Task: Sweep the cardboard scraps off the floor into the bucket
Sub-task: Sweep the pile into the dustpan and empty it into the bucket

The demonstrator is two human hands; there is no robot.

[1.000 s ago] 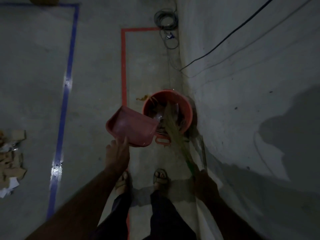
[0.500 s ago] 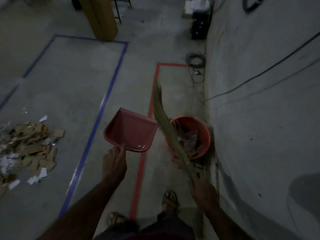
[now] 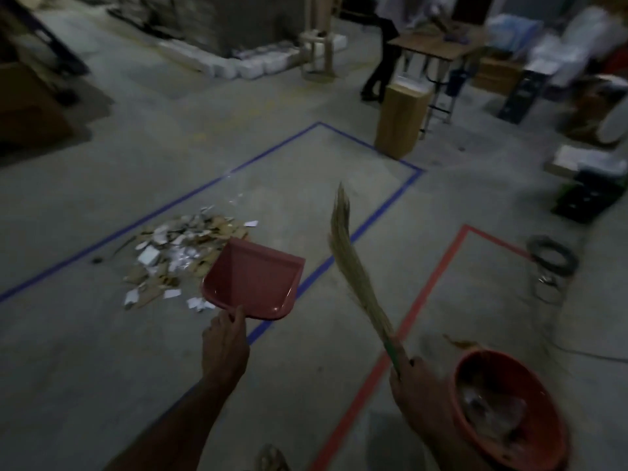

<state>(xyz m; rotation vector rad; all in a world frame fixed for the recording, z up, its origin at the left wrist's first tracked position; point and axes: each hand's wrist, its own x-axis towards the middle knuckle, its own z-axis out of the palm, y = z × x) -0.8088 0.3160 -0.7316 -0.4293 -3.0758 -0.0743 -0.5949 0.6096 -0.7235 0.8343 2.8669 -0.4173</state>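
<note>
My left hand (image 3: 225, 345) grips the handle of a red dustpan (image 3: 253, 279), held level above the floor with its mouth pointing away from me. My right hand (image 3: 416, 382) grips the green handle of a straw broom (image 3: 353, 266), whose bristles point up and away. A pile of cardboard and white paper scraps (image 3: 180, 253) lies on the concrete floor inside a blue taped rectangle, just beyond and left of the dustpan. The orange bucket (image 3: 550, 440) stands at the lower right beside my right hand, with scraps inside it.
Blue tape (image 3: 384, 205) and red tape (image 3: 431, 283) lines mark the floor. A tall cardboard box (image 3: 401, 120) stands at the blue rectangle's far corner. A coiled cable (image 3: 552, 256) lies at the right. A person (image 3: 384, 52), a table and stacked goods fill the back.
The view has swung left and up, away from the wall and bucket toward the scrap pile. The dustpan and broom have come away from the bucket, which now sits at lower right.
</note>
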